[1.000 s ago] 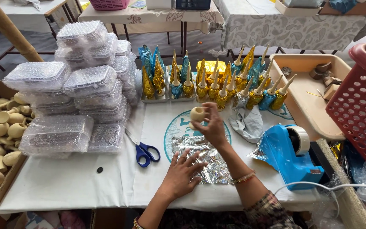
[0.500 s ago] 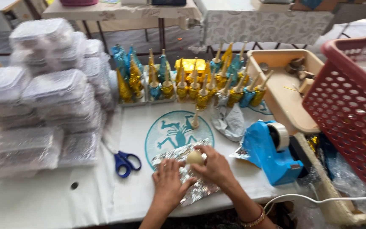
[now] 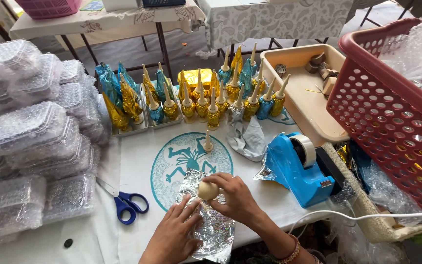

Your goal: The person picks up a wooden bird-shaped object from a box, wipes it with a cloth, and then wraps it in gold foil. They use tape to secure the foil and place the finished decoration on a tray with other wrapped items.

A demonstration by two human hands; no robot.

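Note:
My right hand [image 3: 235,198] grips a small cream-coloured clay piece [image 3: 207,190] and holds it down on a crinkled sheet of silver foil [image 3: 210,220] at the table's near edge. My left hand [image 3: 174,237] lies flat on the foil's left side, fingers spread, touching the sheet. A lone unwrapped cream cone [image 3: 207,142] stands just beyond on a round teal emblem [image 3: 191,161] printed on the white table cover. Behind it stand rows of cone-shaped pieces wrapped in gold and blue foil [image 3: 196,100].
Blue-handled scissors [image 3: 125,205] lie left of the foil. Stacks of bubble-wrapped clear boxes [image 3: 30,142] fill the left. A blue tape dispenser [image 3: 301,168], a beige tray [image 3: 304,93] and a red perforated basket [image 3: 391,117] stand at right. A white cable [image 3: 367,216] crosses the near right.
My right hand has come down from mid-air with the cream piece onto the foil, and my left hand has closed in beside it. The view has shifted right and nearer.

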